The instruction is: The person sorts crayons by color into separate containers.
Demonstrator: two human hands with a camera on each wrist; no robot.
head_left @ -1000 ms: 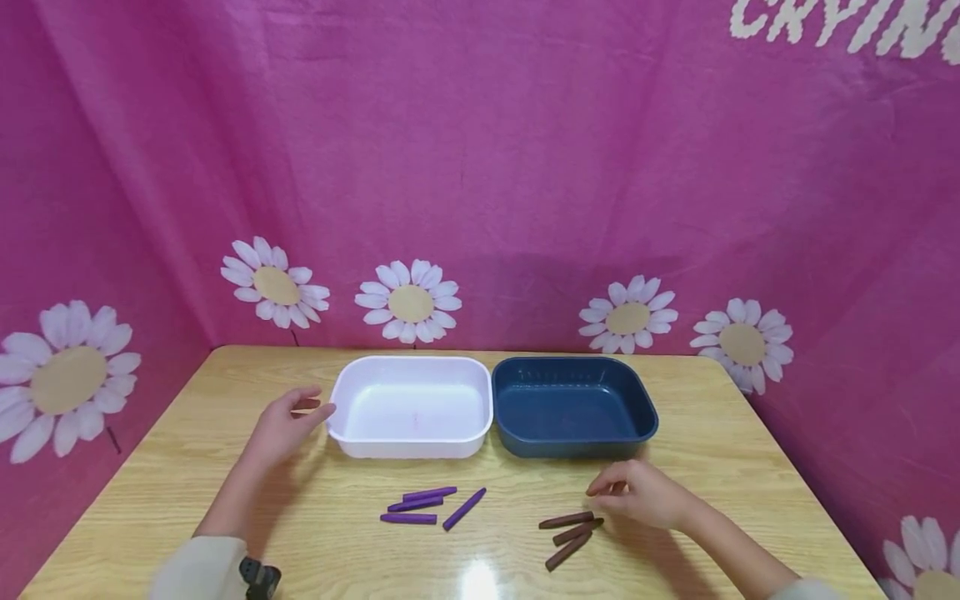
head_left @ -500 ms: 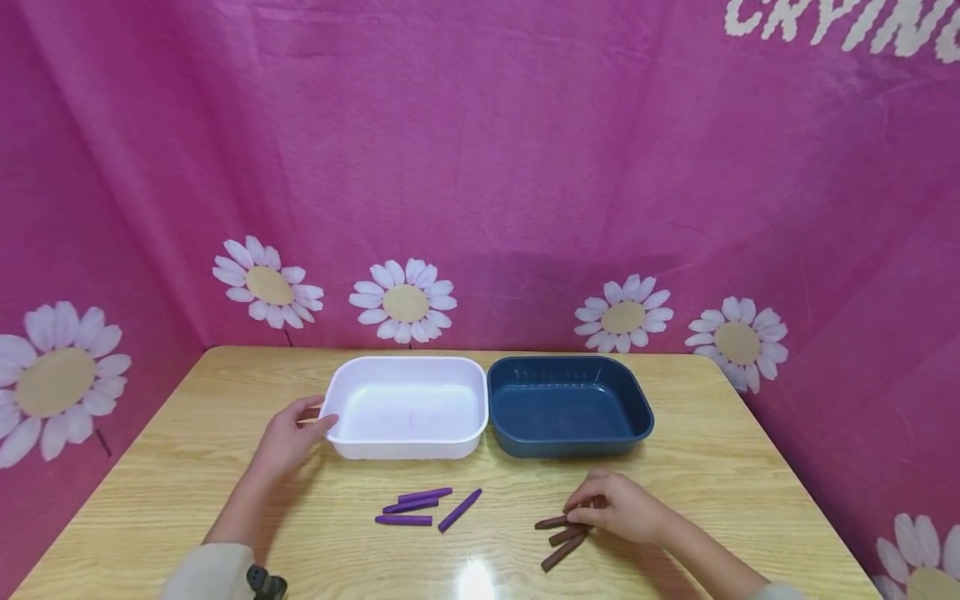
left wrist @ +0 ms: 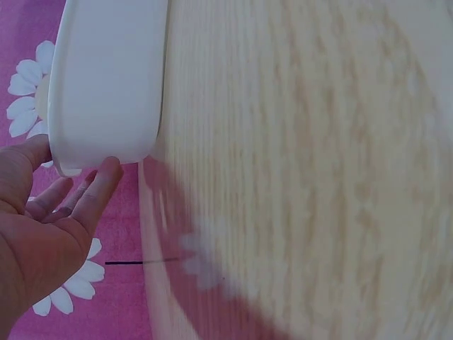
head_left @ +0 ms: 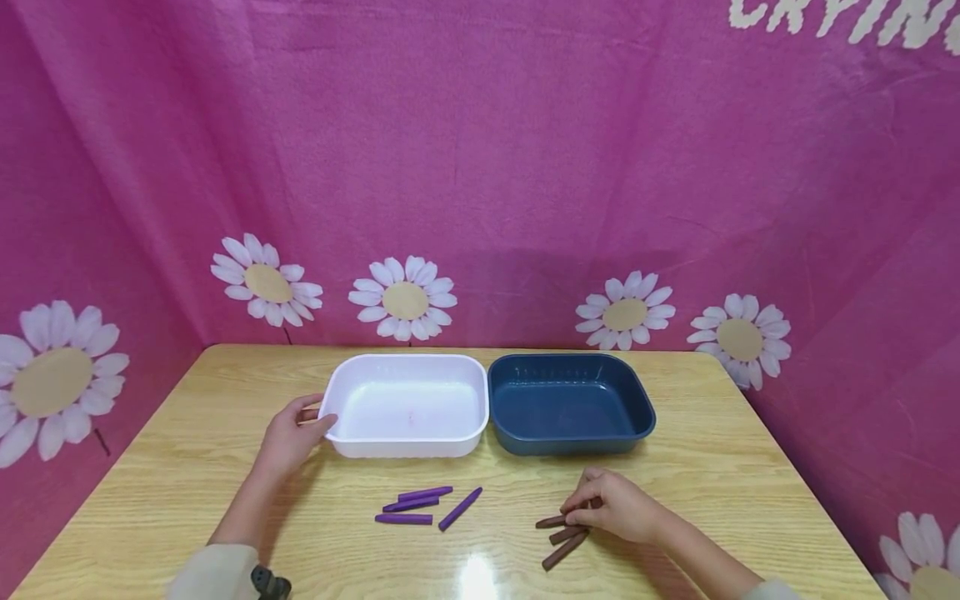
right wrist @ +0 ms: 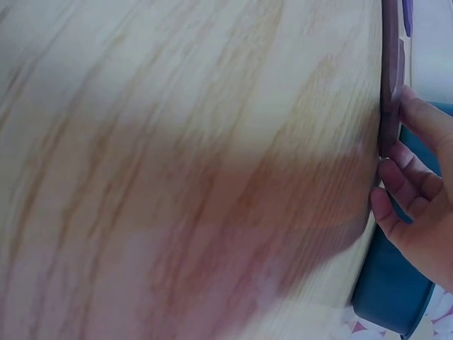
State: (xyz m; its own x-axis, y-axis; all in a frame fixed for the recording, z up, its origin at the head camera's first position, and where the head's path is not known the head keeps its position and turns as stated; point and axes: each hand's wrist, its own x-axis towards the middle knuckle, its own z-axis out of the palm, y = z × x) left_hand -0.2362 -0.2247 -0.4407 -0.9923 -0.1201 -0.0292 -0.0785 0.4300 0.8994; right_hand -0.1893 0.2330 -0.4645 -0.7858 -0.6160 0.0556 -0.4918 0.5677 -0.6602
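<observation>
My left hand [head_left: 291, 437] holds the white plastic bin [head_left: 405, 449] by its left end. In the left wrist view the thumb lies at the rim and the other fingers [left wrist: 99, 190] reach the outer wall. On the right, my right hand [head_left: 618, 506] pinches the end of the uppermost brown crayon [head_left: 551, 522], which lies low at the table. Two more brown crayons [head_left: 564, 552] lie just below it, their right ends close to the fingertips. The right wrist view shows thumb and fingers at the end of a brown crayon [right wrist: 391, 78].
A dark blue bin [head_left: 573, 447] stands right beside the white one. Several purple crayons [head_left: 461, 509] lie in front of the white bin. The wooden table [head_left: 225, 392] backs onto a pink curtain [head_left: 480, 167] printed with daisies.
My right hand has come left and down onto the brown crayons and pinched one. My left hand has closed onto the white bin's rim. The last half second shows hardly any movement.
</observation>
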